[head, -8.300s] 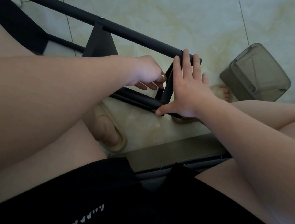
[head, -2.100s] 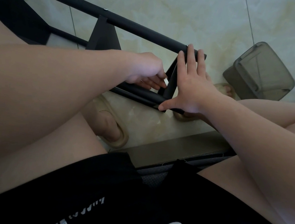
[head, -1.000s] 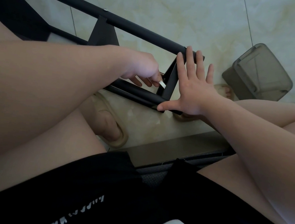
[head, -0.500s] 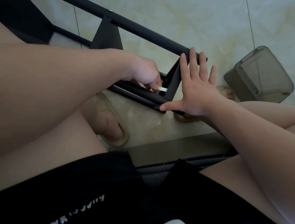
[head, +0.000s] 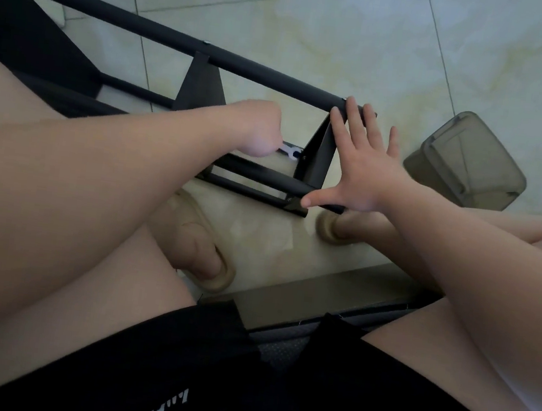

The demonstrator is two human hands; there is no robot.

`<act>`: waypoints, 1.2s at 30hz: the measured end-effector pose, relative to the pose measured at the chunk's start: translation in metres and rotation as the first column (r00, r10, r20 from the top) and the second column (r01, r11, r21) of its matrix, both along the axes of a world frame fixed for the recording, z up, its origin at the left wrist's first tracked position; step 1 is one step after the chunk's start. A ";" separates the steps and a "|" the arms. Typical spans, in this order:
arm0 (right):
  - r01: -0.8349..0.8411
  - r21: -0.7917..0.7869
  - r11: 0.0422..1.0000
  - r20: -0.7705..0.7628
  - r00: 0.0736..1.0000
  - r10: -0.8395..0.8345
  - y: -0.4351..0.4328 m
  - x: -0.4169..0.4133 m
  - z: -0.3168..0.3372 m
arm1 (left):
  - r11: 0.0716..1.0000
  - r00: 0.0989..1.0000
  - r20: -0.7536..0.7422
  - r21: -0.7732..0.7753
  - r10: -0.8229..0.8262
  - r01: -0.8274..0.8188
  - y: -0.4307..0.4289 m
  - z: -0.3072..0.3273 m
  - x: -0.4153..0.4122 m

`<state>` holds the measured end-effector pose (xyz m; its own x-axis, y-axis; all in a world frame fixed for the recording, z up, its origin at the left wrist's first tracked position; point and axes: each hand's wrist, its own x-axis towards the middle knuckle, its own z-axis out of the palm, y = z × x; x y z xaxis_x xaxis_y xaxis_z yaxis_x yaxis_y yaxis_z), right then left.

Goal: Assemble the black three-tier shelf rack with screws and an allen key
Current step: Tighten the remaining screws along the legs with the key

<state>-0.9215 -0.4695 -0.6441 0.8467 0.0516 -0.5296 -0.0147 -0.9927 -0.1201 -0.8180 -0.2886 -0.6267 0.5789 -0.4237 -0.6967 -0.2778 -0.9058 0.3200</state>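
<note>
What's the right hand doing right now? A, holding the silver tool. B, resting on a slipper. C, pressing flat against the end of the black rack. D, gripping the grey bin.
C: the right hand lies with fingers straight and spread against the end of the black rack, while the left hand holds the silver tool.

Setting: indoors, and it reads as a home. The floor (head: 317, 40) is laid with large, pale, glossy tiles with cream-green marbling and thin grout lines, seen from 10 through 2 o'clock. I am in house dress: soft beige slippers (head: 202, 251) near centre and black shorts (head: 208, 368) at 6 o'clock. A smoky translucent plastic bin (head: 466, 161) stands on the tiles at 2 o'clock. I sit low. The grey seat edge (head: 302, 298) is just below centre, and I cannot tell what kind of seat it is.
</note>
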 end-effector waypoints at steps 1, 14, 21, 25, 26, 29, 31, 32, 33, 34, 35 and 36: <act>-0.006 -0.003 1.000 0.006 1.000 0.006 -0.004 0.008 0.001 | 0.999 0.999 0.040 -0.021 0.031 -0.030 0.000 0.004 0.008; -0.166 -0.133 0.977 -0.068 0.985 0.158 -0.053 0.166 0.025 | 0.982 0.894 0.421 -0.163 0.155 -0.094 -0.044 0.034 0.145; -0.105 -0.086 0.991 -0.067 0.993 0.100 -0.066 0.247 0.027 | 0.950 0.925 0.253 -0.200 0.284 -0.238 -0.035 -0.002 0.205; -0.047 0.018 0.999 -0.076 0.996 0.048 -0.077 0.258 0.013 | 0.966 0.941 0.229 -0.127 0.250 -0.226 -0.035 -0.028 0.216; -0.043 0.037 0.998 -0.072 0.996 0.045 -0.078 0.259 0.012 | 0.965 0.938 0.237 -0.131 0.253 -0.227 -0.035 -0.032 0.219; -0.040 0.064 0.997 -0.039 0.998 0.042 -0.080 0.259 0.011 | 0.958 0.915 0.300 -0.175 0.270 -0.225 -0.034 -0.037 0.220; -0.054 0.068 0.996 0.023 0.998 0.053 -0.080 0.257 0.012 | 0.952 0.882 0.373 -0.207 0.290 -0.225 -0.034 -0.035 0.218; -0.062 0.063 0.996 0.062 0.996 0.058 -0.079 0.256 0.013 | 0.949 0.860 0.413 -0.222 0.300 -0.225 -0.034 -0.032 0.217; -0.071 0.053 0.996 0.105 0.992 0.066 -0.079 0.254 0.015 | 0.946 0.838 0.450 -0.238 0.309 -0.221 -0.034 -0.027 0.216; -0.082 0.036 0.996 0.149 0.986 0.076 -0.079 0.251 0.018 | 0.944 0.817 0.486 -0.255 0.310 -0.207 -0.034 -0.023 0.215; -0.095 0.015 0.995 0.192 0.977 0.091 -0.078 0.248 0.020 | 0.945 0.799 0.518 -0.269 0.305 -0.186 -0.033 -0.019 0.213; -0.106 -0.007 0.994 0.231 0.967 0.105 -0.076 0.244 0.021 | 0.946 0.785 0.543 -0.281 0.298 -0.165 -0.033 -0.015 0.211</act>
<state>-0.6778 -0.5458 -0.6227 0.9357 0.1495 -0.3196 0.1190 -0.9864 -0.1130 -0.6066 -0.3218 -0.6419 0.9404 -0.3190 -0.1176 -0.2599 -0.8975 0.3564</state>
